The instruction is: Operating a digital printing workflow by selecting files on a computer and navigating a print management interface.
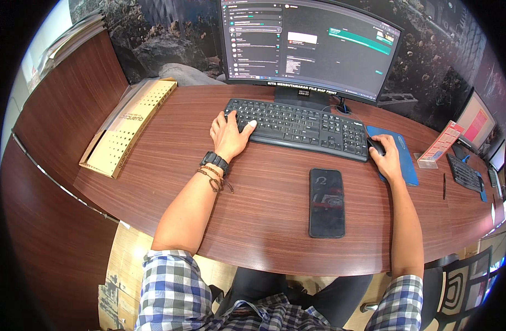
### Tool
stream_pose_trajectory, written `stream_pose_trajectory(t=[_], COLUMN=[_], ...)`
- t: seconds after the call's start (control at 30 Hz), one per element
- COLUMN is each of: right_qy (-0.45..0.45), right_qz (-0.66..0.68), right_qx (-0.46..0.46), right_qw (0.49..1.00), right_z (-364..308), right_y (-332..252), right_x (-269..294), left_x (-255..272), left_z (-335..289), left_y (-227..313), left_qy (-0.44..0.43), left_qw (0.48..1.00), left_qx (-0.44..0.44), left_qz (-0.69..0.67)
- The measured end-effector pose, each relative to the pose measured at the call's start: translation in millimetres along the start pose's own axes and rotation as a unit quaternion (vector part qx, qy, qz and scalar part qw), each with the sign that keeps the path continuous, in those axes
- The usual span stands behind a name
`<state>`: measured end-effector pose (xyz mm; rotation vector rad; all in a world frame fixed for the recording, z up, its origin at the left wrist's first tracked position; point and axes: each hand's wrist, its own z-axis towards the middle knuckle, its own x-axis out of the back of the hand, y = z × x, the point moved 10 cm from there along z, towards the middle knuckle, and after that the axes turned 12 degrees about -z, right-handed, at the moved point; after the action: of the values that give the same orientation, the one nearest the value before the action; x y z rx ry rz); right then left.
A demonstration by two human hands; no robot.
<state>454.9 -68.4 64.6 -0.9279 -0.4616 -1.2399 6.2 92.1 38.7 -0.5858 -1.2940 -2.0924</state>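
My left hand (230, 135) rests at the left end of a black keyboard (302, 126). Its fingers are spread over the keys and hold nothing. On the right, my right hand (389, 158) is curled over a black mouse (376, 145), which is partly hidden under the fingers. Beneath the mouse lies a blue mouse pad (409, 168). A dark smartphone (327, 207) lies screen up on the desk between my forearms. Behind the keyboard stands a curved monitor (341, 55) showing a dark chat window with a list on its left.
A perforated yellow cardboard box (132, 124) lies along the brown desk's (253, 198) left partition (65, 99). Papers (71, 38) sit on top of that partition. To the right are a sign in a clear stand (439, 144), a pen (444, 186), and another keyboard (466, 174) and monitor (475, 122).
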Motion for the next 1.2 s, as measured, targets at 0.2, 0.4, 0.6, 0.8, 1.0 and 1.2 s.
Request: stream_pose_trajectory(t=[0.2,0.4,0.6,0.8,1.0,1.2], right_qy=[0.003,0.002,0.0,-0.004,-0.009,0.004], right_qz=[-0.007,0.002,-0.003,0.002,0.001,-0.034], right_qx=[0.009,0.006,0.002,-0.009,-0.003,-0.006], right_qw=[1.0,1.0,1.0,1.0,1.0,0.999], right_z=[-0.1,-0.2,0.2,-0.2,0.3,-0.2], right_y=[0.0,-2.7,0.1,-0.3,0.5,6.5], right_x=[1.5,2.2,0.7,0.8,1.1,0.9], left_x=[-1.0,0.0,0.3,-0.2,-0.9,-1.6], left_z=[0.5,0.2,0.6,-0.1,0.6,0.4], left_y=[1.5,2.0,1.4,1.2,2.2,3.0], left_qy=[0.0,0.001,-0.001,-0.004,-0.005,-0.01], left_qw=[1.0,1.0,1.0,1.0,1.0,1.0], left_qx=[-0.002,-0.003,0.0,0.003,0.004,0.005], left_qz=[0.0,0.001,0.004,0.003,0.007,0.001])
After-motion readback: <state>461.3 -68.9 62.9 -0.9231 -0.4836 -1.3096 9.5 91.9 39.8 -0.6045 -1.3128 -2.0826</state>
